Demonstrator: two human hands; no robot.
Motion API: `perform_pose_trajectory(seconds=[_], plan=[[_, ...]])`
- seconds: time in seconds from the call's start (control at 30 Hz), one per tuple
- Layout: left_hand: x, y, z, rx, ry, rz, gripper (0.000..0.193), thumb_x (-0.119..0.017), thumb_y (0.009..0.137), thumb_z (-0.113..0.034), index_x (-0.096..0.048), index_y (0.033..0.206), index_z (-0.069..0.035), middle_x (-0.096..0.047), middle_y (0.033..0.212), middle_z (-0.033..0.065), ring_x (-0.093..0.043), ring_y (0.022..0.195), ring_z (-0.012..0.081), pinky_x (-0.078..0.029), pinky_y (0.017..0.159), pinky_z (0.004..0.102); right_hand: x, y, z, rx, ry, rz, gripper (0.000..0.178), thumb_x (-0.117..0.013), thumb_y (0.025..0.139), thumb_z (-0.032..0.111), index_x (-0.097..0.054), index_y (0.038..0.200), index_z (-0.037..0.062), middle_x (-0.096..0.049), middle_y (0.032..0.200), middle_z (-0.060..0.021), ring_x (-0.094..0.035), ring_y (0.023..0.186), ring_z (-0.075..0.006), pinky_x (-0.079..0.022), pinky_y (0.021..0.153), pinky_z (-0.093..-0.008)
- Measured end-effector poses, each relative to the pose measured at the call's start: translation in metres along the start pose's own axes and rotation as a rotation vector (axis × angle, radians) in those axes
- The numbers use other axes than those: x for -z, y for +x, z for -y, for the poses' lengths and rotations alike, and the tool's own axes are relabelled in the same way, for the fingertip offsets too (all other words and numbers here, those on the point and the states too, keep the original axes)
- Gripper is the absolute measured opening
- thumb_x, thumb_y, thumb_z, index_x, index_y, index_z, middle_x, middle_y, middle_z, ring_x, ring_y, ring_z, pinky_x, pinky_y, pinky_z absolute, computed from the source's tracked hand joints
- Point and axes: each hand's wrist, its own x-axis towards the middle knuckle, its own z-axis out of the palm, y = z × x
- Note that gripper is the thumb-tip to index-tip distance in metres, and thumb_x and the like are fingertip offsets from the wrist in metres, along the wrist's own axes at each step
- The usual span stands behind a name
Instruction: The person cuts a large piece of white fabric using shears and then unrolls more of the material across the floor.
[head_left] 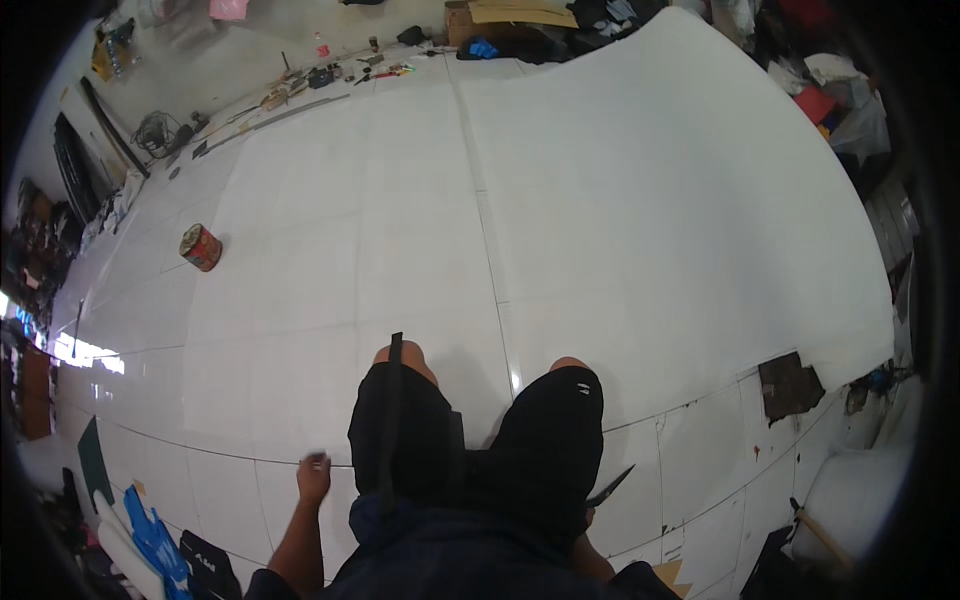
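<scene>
Dark-bladed tool (612, 487) at five o'clock, in the right hand (590, 517) beside the thigh.
Its tip points to one o'clock; the right hand grasps the near end, though the shorts (545, 430) partly hide the fingers. At seven-thirty the left forearm (297, 550) reaches forward, the left hand (314, 478) held low with fingers curled; I can't tell whether they pinch anything. The white sheet (650, 190) spreads across the floor toward twelve, rising at two; a rusty red tin (201, 247) stands just past nine.
</scene>
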Motion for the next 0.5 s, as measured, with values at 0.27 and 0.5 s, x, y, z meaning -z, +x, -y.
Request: perform_pose_trajectory(seconds=[0.27,0.5], plan=[[0.023,0.078,-0.206,-0.246,-0.395,0.108,0.035,-0.06,0.092,-0.021,-0.06,0.119,0.001,-0.061,0.118,0.0191,-0.062,0.104,0.0289,-0.049,0.089,0.0385,0.006,0.056,-0.001,-0.002,-0.112,0.318,0.051,-0.054,0.088,0.043,-0.059,0.115,-0.0013,-0.066,0.094,-0.0241,-0.065,0.095,-0.043,-0.052,0.078,-0.0488],[-0.002,0.045,-0.267,-0.535,-0.12,0.141,0.047,-0.066,0.082,-0.03,-0.059,0.12,-0.002,-0.053,0.127,0.0239,-0.05,0.12,0.04,-0.039,0.103,0.0465,-0.016,0.132,0.164,0.987,-0.257,0.095,0.051,-0.056,0.09,0.036,-0.049,0.133,0.0089,-0.06,0.118,-0.0198,-0.057,0.112,-0.0381,-0.047,0.091,-0.0468]])
